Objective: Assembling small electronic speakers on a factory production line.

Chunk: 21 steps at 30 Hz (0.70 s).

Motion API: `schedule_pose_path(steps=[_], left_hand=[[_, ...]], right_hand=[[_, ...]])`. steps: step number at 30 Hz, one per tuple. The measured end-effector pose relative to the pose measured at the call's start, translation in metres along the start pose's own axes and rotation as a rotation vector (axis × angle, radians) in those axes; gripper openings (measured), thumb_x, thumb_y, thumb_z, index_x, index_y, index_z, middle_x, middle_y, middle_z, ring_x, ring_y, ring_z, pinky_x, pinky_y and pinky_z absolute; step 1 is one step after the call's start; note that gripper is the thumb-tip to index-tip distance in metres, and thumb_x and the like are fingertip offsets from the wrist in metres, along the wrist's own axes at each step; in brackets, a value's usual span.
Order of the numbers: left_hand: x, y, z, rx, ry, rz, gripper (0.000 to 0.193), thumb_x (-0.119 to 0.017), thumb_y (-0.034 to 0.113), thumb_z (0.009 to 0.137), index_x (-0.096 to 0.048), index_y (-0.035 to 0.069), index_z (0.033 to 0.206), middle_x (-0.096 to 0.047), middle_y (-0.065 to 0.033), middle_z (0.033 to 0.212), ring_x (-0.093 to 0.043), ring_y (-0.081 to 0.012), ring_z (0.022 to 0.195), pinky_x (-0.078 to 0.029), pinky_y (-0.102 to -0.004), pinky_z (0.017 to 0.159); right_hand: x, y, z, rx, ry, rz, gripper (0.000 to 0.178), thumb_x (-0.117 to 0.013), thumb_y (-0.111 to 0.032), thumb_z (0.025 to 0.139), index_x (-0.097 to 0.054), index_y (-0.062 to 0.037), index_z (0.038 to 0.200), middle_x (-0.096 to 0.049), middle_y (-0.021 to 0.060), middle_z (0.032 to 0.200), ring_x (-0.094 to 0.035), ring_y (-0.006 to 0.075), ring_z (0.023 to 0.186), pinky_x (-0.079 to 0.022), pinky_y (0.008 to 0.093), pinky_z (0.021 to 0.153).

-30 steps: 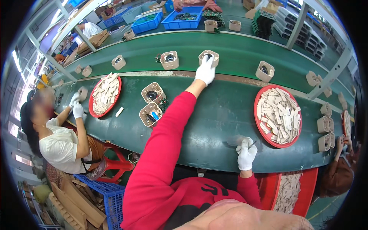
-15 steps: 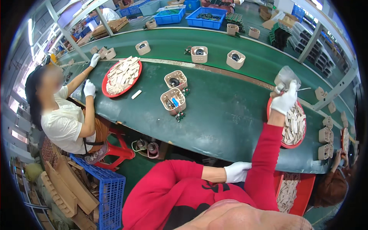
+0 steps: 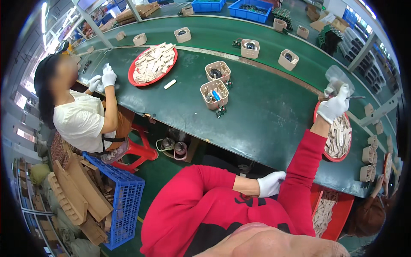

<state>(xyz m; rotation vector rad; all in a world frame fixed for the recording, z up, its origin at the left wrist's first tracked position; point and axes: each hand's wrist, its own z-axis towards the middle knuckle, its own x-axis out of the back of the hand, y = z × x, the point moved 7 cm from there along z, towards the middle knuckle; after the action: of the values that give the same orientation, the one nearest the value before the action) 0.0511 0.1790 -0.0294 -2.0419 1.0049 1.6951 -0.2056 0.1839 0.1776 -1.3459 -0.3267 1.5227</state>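
My right hand [image 3: 336,105], in a white glove, reaches over the far end of a red tray [image 3: 316,118] piled with small cream strips [image 3: 340,139]. Its fingers are closed beside a crumpled-looking clear plastic container [image 3: 341,80]. A thin metal rod [image 3: 357,97] sticks out past the fingers; what they grip is mostly hidden. Low by my lap, below the table edge, rests my gloved left hand [image 3: 270,184]; its fingers are partly out of sight near my right sleeve. Two beige open boxes [image 3: 214,95] with dark round parts, wires and a blue cylinder stand mid-table.
A green conveyor belt [image 3: 214,34] carries more beige boxes behind the table [image 3: 257,124]. At left a co-worker in a white shirt [image 3: 81,113] sits by another red tray [image 3: 130,73]. Stacked beige boxes [image 3: 368,155] stand at right. A red bin [image 3: 342,216] of strips sits below.
My view has shifted, so the table sits higher in the picture. The co-worker's hand has drawn back from the belt boxes toward the other hand. My hands stay in nearly the same places.
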Motion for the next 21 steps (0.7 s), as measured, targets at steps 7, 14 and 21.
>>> schedule_pose_path(steps=[7, 14, 21], left_hand=[[0.003, 0.0, -0.019, 0.078, -0.058, -0.127, 0.036, -0.049, 0.019, 0.093, -0.058, 0.001, 0.123, -0.064, -0.0162, 0.126, -0.062, -0.0288, 0.115, -0.048, -0.0454, 0.101], [-0.027, 0.225, -0.18, -1.446, 0.922, 1.569, 0.015, -0.06, 0.004, 0.086, -0.061, 0.002, 0.101, -0.061, -0.0099, 0.097, -0.061, -0.0207, 0.095, -0.05, -0.0365, 0.086], [0.104, 0.331, -0.245, -1.003, 1.523, 1.27, 0.047, -0.06, 0.032, 0.095, -0.057, 0.0, 0.129, -0.064, -0.0184, 0.124, -0.062, -0.028, 0.113, -0.046, -0.0359, 0.098]], right_hand=[[-0.017, -0.013, -0.031, 0.026, -0.155, -0.06, 0.031, -0.053, -0.033, 0.101, -0.063, -0.0045, 0.094, -0.065, 0.0083, 0.075, -0.05, 0.0114, 0.048, -0.034, 0.0241, 0.038], [0.046, 0.002, -0.084, -0.203, -0.271, -0.308, 0.026, -0.053, -0.026, 0.102, -0.064, -0.0064, 0.088, -0.053, 0.0, 0.056, -0.042, 0.0065, 0.041, -0.029, 0.0227, 0.037], [0.115, 0.039, -0.122, -0.463, -0.373, -0.494, 0.018, -0.054, -0.021, 0.1, -0.06, -0.006, 0.093, -0.048, -0.0013, 0.053, -0.039, 0.006, 0.039, -0.028, 0.0225, 0.036]])
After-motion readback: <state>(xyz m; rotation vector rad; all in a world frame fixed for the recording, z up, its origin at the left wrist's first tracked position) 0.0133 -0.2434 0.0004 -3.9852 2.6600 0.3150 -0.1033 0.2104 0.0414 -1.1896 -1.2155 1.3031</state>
